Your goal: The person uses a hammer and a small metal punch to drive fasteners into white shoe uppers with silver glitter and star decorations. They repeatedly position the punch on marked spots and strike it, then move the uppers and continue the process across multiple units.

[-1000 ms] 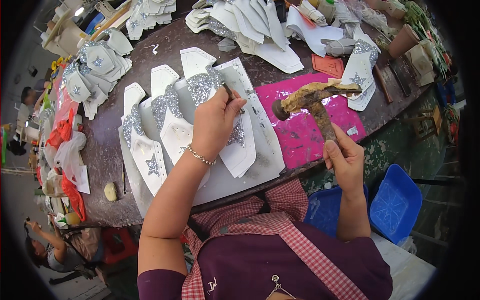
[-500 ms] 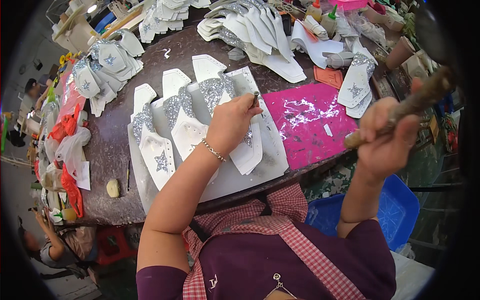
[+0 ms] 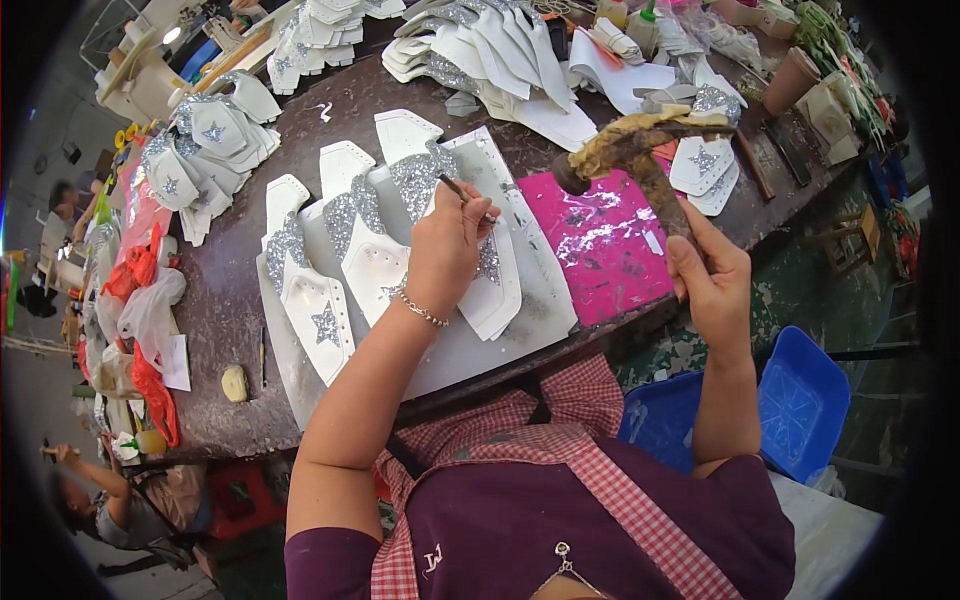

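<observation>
My left hand pinches a thin dark pen-like tool and rests on a white shoe-upper piece with silver glitter trim. That piece lies in a row of similar white pieces on a white board. My right hand grips the handle of a worn, glue-caked hammer, held up over a pink mat on the dark worktable.
Stacks of white and glitter shoe pieces cover the far side and left end of the table. A paper cup stands at the right. Blue trays sit below the table edge. Other people are at the left.
My right hand swung the hammer out to the right and has brought it back over the pink mat. My left hand stayed on the white piece.
</observation>
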